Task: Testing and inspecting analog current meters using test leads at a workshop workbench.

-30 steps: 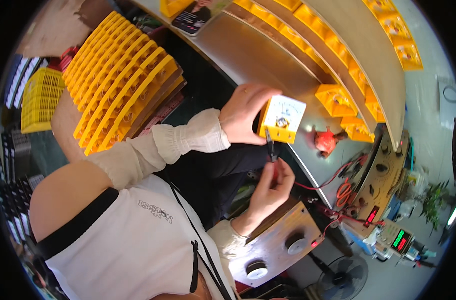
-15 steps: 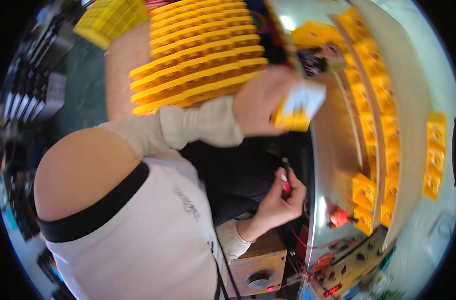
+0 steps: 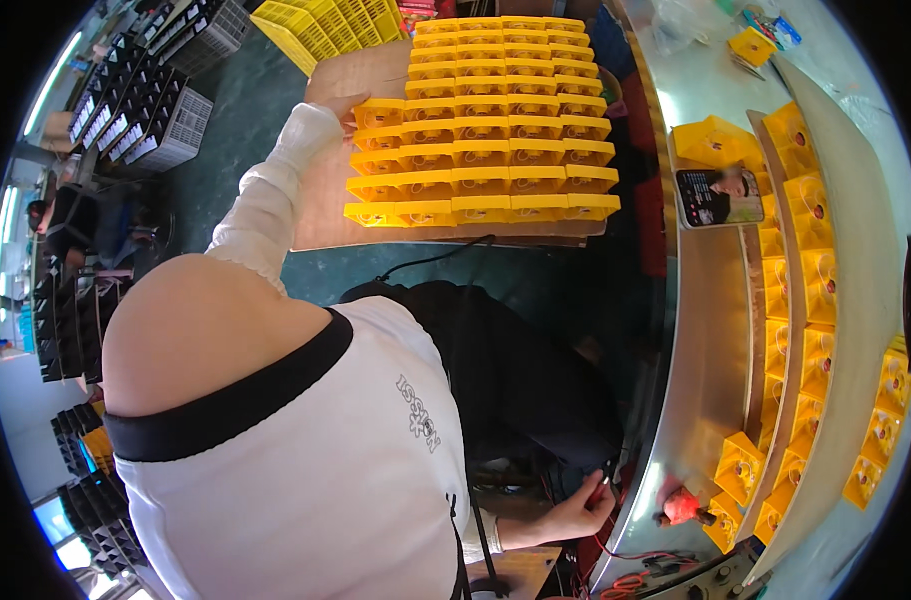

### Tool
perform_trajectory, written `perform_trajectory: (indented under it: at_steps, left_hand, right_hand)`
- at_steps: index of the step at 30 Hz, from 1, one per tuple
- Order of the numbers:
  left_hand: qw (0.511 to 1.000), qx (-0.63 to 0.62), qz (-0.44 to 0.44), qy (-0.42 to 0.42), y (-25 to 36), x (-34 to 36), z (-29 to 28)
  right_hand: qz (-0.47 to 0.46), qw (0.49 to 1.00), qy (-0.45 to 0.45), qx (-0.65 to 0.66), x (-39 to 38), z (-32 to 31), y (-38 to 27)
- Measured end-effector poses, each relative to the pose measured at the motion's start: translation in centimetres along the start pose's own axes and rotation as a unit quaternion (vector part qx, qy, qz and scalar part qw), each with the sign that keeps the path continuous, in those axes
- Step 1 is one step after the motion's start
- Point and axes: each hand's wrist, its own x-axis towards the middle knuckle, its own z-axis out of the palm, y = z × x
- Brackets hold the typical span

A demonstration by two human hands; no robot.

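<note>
The left hand (image 3: 347, 112) touches a square yellow plastic box (image 3: 380, 113) at the left end of a row on a flat brown board (image 3: 323, 212); I can't tell if it grips. The right hand (image 3: 573, 514) pinches a small red tool (image 3: 601, 491) by the smooth, shiny counter (image 3: 697, 350).

Smooth plastic housings (image 3: 475, 151), shiny metal worktop (image 3: 697, 345)

Brown board (image 3: 320, 218) | yellow boxes (image 3: 480, 180) in rows (closely packed) | metal bench (image 3: 697, 375) | red object (image 3: 680, 506)
</note>
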Motion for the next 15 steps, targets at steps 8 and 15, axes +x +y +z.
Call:
perform_trajectory:
  at_steps: [8, 15]
  left_hand:
    - [0.902, 0.344, 0.251, -0.080, 7.7, 1.1, 3.9]
    - [0.485, 0.094, 0.865, -0.090, 28.5, -25.9, 28.4]
  right_hand:
    - [0.009, 0.987, 0.106, 0.117, 3.0, -0.6, -1.9]
    - [-0.109, 0.979, 0.079, 0.155, 10.4, 1.4, -4.8]
